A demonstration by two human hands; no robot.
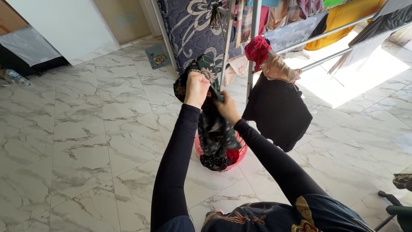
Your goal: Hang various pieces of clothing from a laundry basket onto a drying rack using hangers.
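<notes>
My left hand [196, 88] grips the top of a dark green floral cloth [214, 133] and holds it up. My right hand [226, 108] pinches the same cloth a little lower, on its right edge. The cloth hangs down into a red laundry basket [240, 158] on the floor below my hands. Both my arms wear long black sleeves.
A metal drying rack [317, 36] stands just behind, carrying a black garment [279, 111], a red cloth [257, 49], a tan cloth [279, 68] and several other clothes. A patterned mattress [189, 30] leans behind it. White marble tiles [86, 129] cover the floor; a plastic bottle [18, 77] lies far left.
</notes>
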